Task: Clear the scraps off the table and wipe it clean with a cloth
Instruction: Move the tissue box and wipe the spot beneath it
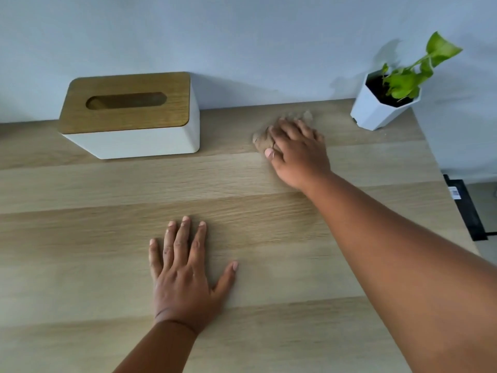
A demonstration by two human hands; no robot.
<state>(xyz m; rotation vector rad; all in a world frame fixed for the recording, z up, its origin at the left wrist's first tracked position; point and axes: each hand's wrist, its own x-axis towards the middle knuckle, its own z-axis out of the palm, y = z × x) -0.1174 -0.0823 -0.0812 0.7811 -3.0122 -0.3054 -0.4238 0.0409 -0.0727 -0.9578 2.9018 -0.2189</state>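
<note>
Landmark: tissue box [129, 115], white with a wood lid, at the back of the table [80, 189] against the wall. Right hand [297, 149] is to the right of the box, palm down on a tan cloth [260, 141], fingers spread flat over it (pressing, not curled round it). Cloth is blurred and close to the table's colour. Left hand [183, 273] lies flat on bare wood in front of the box, fingers straight, holding nothing. Potted plant [390, 98] sits far right of the box, beyond the cloth.
</note>
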